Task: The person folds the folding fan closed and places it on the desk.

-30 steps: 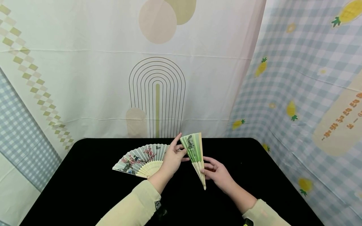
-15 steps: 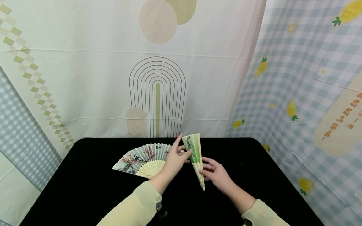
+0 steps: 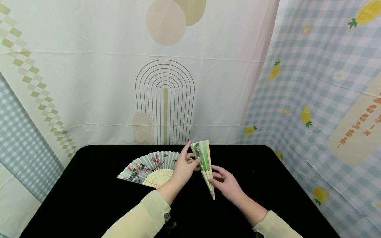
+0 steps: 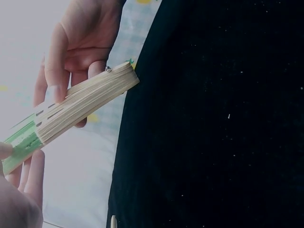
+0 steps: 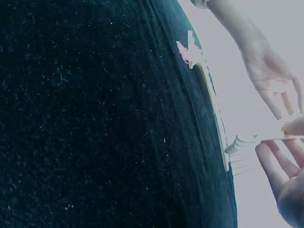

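A green folding fan point(image 3: 204, 157), mostly folded, is held upright and slightly tilted above the table between both hands. My left hand point(image 3: 182, 169) pinches its green leaf, thumb in front, index finger pointing up. The right hand point(image 3: 227, 184) pinches the pale ribs lower down. In the left wrist view the stacked ribs point(image 4: 90, 102) lie close together, gripped from above by the right thumb. A second folding fan point(image 3: 148, 169), white with pink blossoms, lies spread on the table, partly hidden behind the left forearm.
A black-covered table point(image 3: 98, 205) stretches under both arms, its far edge against a pale patterned curtain point(image 3: 98, 92). On the right hangs a blue checked curtain point(image 3: 321, 99) with pineapples. In the right wrist view a pink tuft point(image 5: 183, 51) shows near the table's edge.
The green fan's leaf looks slightly narrower than a second ago, and its top has shifted a little left. The left thumb has moved further onto the leaf. The white fan lies unmoved.
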A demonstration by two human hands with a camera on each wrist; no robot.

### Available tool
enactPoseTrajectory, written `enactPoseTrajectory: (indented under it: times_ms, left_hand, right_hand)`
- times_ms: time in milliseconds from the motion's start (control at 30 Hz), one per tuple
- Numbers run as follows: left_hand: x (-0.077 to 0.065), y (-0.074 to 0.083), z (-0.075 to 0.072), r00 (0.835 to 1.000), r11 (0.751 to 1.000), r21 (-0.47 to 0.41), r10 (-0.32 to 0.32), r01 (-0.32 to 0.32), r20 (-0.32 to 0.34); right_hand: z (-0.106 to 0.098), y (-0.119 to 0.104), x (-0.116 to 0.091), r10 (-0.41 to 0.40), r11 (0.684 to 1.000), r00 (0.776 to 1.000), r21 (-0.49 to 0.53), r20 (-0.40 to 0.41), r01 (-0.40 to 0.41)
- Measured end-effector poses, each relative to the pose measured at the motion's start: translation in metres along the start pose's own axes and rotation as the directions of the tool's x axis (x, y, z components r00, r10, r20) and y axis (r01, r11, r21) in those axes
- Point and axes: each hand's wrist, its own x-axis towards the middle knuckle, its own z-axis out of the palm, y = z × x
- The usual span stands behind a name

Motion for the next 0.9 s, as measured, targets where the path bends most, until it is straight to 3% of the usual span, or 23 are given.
enactPoseTrajectory:
  times_ms: [267,900]
  left_hand:
    - [-0.0003,-0.0006,0.0010,1.000,1.000,0.021,0.003,-0.003,-0.001]
    - [-0.0003,-0.0019,0.0044,0.999,0.998,0.061,0.026,-0.025,-0.026]
  right_hand:
    - [0.0018,-0.0002,-0.0008,0.055,0.997,0.998,0.048,0.011,-0.056]
    - [0.0021,0.0014,-0.0038,0.013,0.999,0.998,0.051,0.054,-0.015]
